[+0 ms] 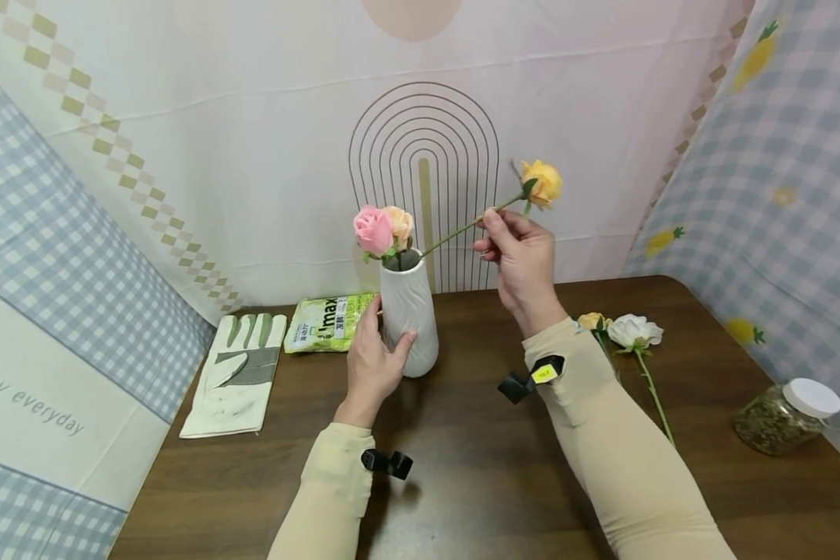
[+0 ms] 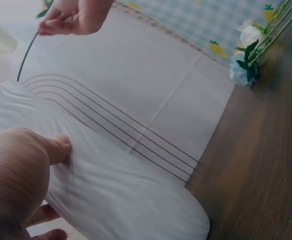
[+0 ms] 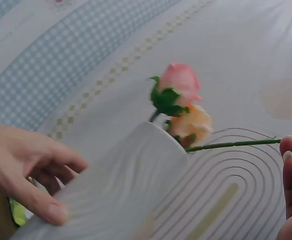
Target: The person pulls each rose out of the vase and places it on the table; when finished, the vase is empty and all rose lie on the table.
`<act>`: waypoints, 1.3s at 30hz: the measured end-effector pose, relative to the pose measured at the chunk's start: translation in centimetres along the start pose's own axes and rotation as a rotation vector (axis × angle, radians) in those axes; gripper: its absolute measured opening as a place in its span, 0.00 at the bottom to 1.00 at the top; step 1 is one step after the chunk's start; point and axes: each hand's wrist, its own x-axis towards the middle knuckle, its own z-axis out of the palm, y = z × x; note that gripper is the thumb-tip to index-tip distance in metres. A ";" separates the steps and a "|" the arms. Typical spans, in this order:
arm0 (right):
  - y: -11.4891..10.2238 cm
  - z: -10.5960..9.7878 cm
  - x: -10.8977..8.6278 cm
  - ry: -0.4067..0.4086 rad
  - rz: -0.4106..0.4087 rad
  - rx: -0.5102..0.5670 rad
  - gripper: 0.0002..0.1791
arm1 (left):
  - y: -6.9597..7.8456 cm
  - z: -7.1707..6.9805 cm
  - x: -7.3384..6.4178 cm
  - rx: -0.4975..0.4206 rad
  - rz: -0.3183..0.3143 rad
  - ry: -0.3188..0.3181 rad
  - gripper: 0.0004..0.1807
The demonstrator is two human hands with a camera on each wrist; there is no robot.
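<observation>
My left hand [image 1: 376,356] grips the side of a white ribbed vase [image 1: 413,319], thumb across its front in the left wrist view. A pink rose [image 1: 373,231] and a peach rose [image 1: 399,225] stand in the vase and lean left. Up to the right, my right hand [image 1: 525,257] pinches the green stem of a yellow rose [image 1: 542,185] between thumb and fingers. That stem slants down to the left, and its lower end is at the vase mouth, as the right wrist view [image 3: 236,144] also shows the stem [image 3: 236,144] there.
Right of the right forearm lie a white rose [image 1: 634,332] and a smaller yellow flower [image 1: 593,320]. A lidded jar [image 1: 777,420] of dried bits stands at the far right. Left of the vase are a green packet [image 1: 325,325] and a white-and-grey glove [image 1: 236,377]. Fabric hangs behind.
</observation>
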 end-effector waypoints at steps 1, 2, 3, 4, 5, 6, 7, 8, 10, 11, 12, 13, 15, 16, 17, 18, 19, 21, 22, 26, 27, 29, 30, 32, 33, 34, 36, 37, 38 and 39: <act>-0.3 -0.3 0.1 0.015 0.000 0.016 0.06 | 0.0 0.0 0.0 0.000 0.001 0.000 0.41; -0.6 -0.7 0.3 0.029 0.001 0.034 0.06 | 0.0 0.0 0.0 -0.001 0.004 0.002 0.41; -1.0 -1.1 0.4 0.045 0.004 0.048 0.07 | 0.0 0.1 0.0 -0.001 0.005 0.003 0.42; -1.3 -1.6 0.6 0.061 0.005 0.054 0.08 | 0.0 0.1 -0.1 0.000 0.008 0.005 0.41; -1.7 -2.2 0.7 0.077 0.004 0.057 0.08 | 0.0 0.1 -0.1 0.001 0.010 0.006 0.41; -2.0 -2.8 0.8 0.097 0.007 0.062 0.09 | 0.0 0.2 -0.1 0.002 0.010 0.005 0.42; -2.4 -3.5 0.8 0.118 0.010 0.069 0.09 | 0.0 0.2 -0.1 0.005 0.008 0.002 0.42; -2.7 -4.3 0.9 0.138 0.014 0.076 0.10 | 0.0 0.2 -0.2 0.008 0.008 0.000 0.42; -3.5 -6.0 0.8 0.178 0.016 0.087 0.12 | 0.1 0.3 -0.2 0.015 0.006 -0.008 0.42; -3.8 -6.9 0.7 0.195 0.017 0.093 0.13 | 0.1 0.3 -0.3 0.018 0.005 -0.011 0.42; -4.2 -7.8 0.6 0.211 0.020 0.100 0.14 | 0.1 0.4 -0.3 0.021 0.004 -0.014 0.42; -4.4 -8.7 0.4 0.219 0.022 0.093 0.14 | 0.1 0.4 -0.3 0.023 0.004 -0.015 0.42; -4.6 -10.5 -0.2 0.224 0.044 0.033 0.15 | 0.1 0.4 -0.3 0.026 0.005 -0.011 0.42; -4.5 -11.4 -0.5 0.224 0.061 -0.013 0.15 | 0.1 0.4 -0.3 0.028 0.002 -0.010 0.42; -4.4 -12.2 -1.0 0.223 0.081 -0.067 0.15 | 0.1 0.4 -0.3 0.028 0.003 -0.007 0.42; -4.2 -13.0 -1.4 0.223 0.100 -0.125 0.15 | 0.1 0.4 -0.3 0.030 0.002 -0.008 0.41; -3.9 -13.7 -1.8 0.222 0.120 -0.182 0.16 | 0.1 0.4 -0.3 0.031 0.000 -0.008 0.41; -3.2 -14.8 -2.6 0.223 0.156 -0.293 0.16 | 0.1 0.4 -0.4 0.033 0.001 -0.007 0.41; -2.9 -15.2 -3.0 0.222 0.181 -0.329 0.18 | 0.0 0.4 -0.4 0.034 0.002 -0.005 0.41; -1.3 -16.3 -4.4 0.163 0.308 -0.469 0.25 | 0.0 0.4 -0.5 0.034 0.007 0.010 0.41; -1.0 -16.5 -4.9 0.135 0.345 -0.522 0.27 | 0.0 0.4 -0.5 0.035 0.007 0.012 0.41; -0.4 -16.9 -5.8 0.071 0.410 -0.623 0.30 | 0.0 0.4 -0.5 0.036 0.009 0.013 0.40; -0.1 -17.1 -6.3 0.036 0.435 -0.680 0.31 | 0.0 0.4 -0.5 0.037 0.009 0.012 0.40; 0.3 -17.4 -7.2 -0.034 0.466 -0.805 0.31 | 0.1 0.3 -0.4 0.038 0.009 0.013 0.41; 0.5 -17.6 -7.6 -0.066 0.472 -0.854 0.31 | 0.1 0.3 -0.4 0.038 0.008 0.013 0.41; 0.7 -17.7 -8.0 -0.096 0.474 -0.890 0.31 | 0.1 0.3 -0.3 0.037 0.008 0.015 0.41; 1.2 -18.0 -8.8 -0.145 0.477 -0.934 0.31 | 0.1 0.3 -0.3 0.036 0.003 0.017 0.41; 1.4 -18.2 -9.2 -0.159 0.480 -0.941 0.30 | 0.2 0.2 -0.2 0.035 0.003 0.020 0.41; 1.6 -18.4 -9.5 -0.166 0.479 -0.939 0.30 | 0.1 0.2 -0.2 0.035 0.002 0.021 0.41; 1.8 -18.6 -9.9 -0.170 0.479 -0.942 0.29 | 0.1 0.2 -0.2 0.035 0.002 0.023 0.41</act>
